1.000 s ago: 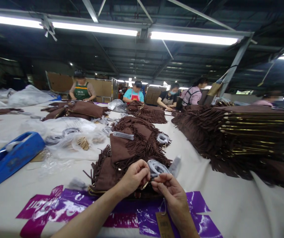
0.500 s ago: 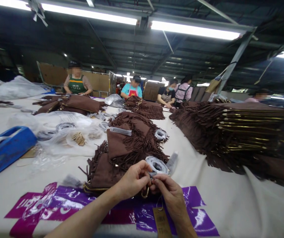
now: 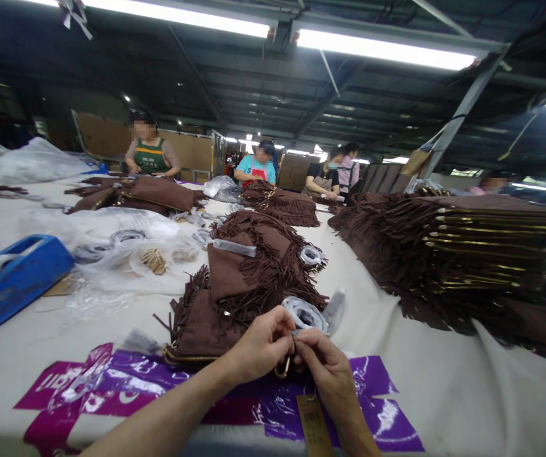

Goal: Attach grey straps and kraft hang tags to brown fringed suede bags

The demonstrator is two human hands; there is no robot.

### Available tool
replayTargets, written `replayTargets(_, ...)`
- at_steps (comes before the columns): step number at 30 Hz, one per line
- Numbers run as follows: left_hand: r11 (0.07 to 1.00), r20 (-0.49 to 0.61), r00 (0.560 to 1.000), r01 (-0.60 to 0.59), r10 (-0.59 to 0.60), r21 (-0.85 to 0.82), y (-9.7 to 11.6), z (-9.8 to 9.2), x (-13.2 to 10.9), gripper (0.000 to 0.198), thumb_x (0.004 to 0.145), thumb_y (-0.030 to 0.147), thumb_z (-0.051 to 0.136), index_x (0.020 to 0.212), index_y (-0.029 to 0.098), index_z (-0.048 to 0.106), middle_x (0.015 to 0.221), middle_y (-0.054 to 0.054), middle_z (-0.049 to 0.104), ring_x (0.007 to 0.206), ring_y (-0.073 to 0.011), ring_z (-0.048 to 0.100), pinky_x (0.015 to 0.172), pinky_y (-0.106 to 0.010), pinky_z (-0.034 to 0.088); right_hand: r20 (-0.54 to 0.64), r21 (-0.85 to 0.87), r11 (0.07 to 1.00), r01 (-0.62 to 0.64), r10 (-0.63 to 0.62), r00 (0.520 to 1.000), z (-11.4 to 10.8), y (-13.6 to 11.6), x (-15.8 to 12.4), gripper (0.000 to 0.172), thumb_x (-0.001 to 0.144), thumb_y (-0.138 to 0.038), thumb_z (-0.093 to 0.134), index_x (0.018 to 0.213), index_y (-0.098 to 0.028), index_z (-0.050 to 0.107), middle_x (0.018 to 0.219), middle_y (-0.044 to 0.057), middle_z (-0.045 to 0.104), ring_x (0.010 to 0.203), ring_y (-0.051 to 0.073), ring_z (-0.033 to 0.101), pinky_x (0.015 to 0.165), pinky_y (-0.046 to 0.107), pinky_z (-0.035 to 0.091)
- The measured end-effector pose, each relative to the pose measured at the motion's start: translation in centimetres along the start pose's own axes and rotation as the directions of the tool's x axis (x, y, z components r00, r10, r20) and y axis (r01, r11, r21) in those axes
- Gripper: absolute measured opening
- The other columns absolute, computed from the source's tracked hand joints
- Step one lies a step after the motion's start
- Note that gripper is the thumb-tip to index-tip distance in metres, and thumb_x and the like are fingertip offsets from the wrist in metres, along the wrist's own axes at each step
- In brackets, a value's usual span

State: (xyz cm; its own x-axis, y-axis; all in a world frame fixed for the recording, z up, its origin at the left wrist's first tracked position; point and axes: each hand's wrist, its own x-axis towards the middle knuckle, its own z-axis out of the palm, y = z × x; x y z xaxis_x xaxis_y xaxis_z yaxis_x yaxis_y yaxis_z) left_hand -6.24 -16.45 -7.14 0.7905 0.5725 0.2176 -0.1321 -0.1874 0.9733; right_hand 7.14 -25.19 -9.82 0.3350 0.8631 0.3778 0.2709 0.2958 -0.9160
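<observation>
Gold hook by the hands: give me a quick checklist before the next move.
1. Left hand and right hand close together: ok.
2. Gold hook visible below the fingertips: ok.
3. Secure grip on the hook: cannot tell; fingers hide any contact.
4. Tag apart from the hook: ok.
5. Tag print readable: not ok, too blurred.
6. Wrapped coil free of the fingers: cannot tell; they overlap in view.

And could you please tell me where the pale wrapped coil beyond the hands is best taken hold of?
Probably by the far rim of the pale wrapped coil, coming from above: it is ring-shaped, with a middle that looks open enough for a fingertip. The left hand and right hand crowd its near side.
</observation>
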Motion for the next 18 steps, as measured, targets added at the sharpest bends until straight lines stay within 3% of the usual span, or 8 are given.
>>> replayTargets(5, 0.998, -0.073, 0.997, -0.015, 0.019, 0.054, -0.2, 0.5, -0.1, 0.008, 0.077, 0.01, 0.048, 0.079, 0.017, 0.045, 0.061, 0.005, 0.05, 0.048, -0.0061, 0.045, 0.045, -0.016, 0.036, -0.008, -0.123, 0.984, 0.128, -0.13, 0.991, 0.3, 0.5, -0.2, 0.021, 0.09, -0.031, 0.055, 0.072, -0.022, 0.061, 0.072, 0.0, 0.056, 0.066, 0.016, 0.054, 0.059, 0.026, 0.046)
replayTargets(8, 0.993, -0.099, 0.995, -0.012, 0.024, 0.113, -0.6, 0.5, -0.1, 0.009, 0.077, 0.009, 0.047, 0.076, 0.018, 0.045, 0.058, 0.006, 0.048, 0.047, -0.0058, 0.044, 0.045, -0.016, 0.034, 0.055, -0.173, 0.964, 0.202, -0.196, 0.979, 0.4, 0.9, 0.1, 0.02, 0.092, -0.027, 0.05, 0.075, -0.023, 0.06, 0.075, 0.001, 0.058, 0.066, 0.016, 0.054, 0.06, 0.027, 0.046)
replayTargets(13, 0.996, -0.085, 0.995, 0.065, -0.059, 0.069, -1.4, 0.1, 0.5, 0.005, 0.075, 0.015, 0.049, 0.074, 0.018, 0.045, 0.057, 0.005, 0.05, 0.042, -0.007, 0.044, 0.04, -0.017, 0.03, 0.078, -0.284, 0.925, 0.252, -0.24, 0.968, 0.5, 0.7, 0.5, 0.019, 0.093, -0.025, 0.047, 0.082, -0.024, 0.063, 0.072, 0.001, 0.059, 0.064, 0.016, 0.056, 0.059, 0.027, 0.046)
replayTargets(16, 0.998, -0.077, 0.995, 0.069, -0.07, -0.008, -0.2, -0.9, 0.6, 0.008, 0.074, 0.019, 0.051, 0.08, 0.018, 0.047, 0.063, 0.004, 0.053, 0.046, -0.0081, 0.046, 0.042, -0.018, 0.031, 0.033, -0.426, 0.854, 0.299, -0.316, 0.948, -0.5, 0.2, -1.0, 0.022, 0.091, -0.023, 0.048, 0.104, -0.025, 0.066, 0.092, 0.005, 0.068, 0.083, 0.02, 0.064, 0.074, 0.031, 0.052)
replayTargets(18, 0.993, -0.084, 0.996, 0.032, -0.023, 0.118, 1.3, -2.1, 0.0, 0.018, 0.072, 0.016, 0.052, 0.09, 0.017, 0.052, 0.064, 0.005, 0.05, 0.051, -0.0085, 0.046, 0.047, -0.019, 0.033, -0.008, -0.519, 0.789, 0.328, -0.388, 0.922, -1.5, -0.1, -2.4, 0.029, 0.09, -0.021, 0.05, 0.116, -0.026, 0.063, 0.11, 0.007, 0.068, 0.1, 0.024, 0.064, 0.087, 0.035, 0.051)
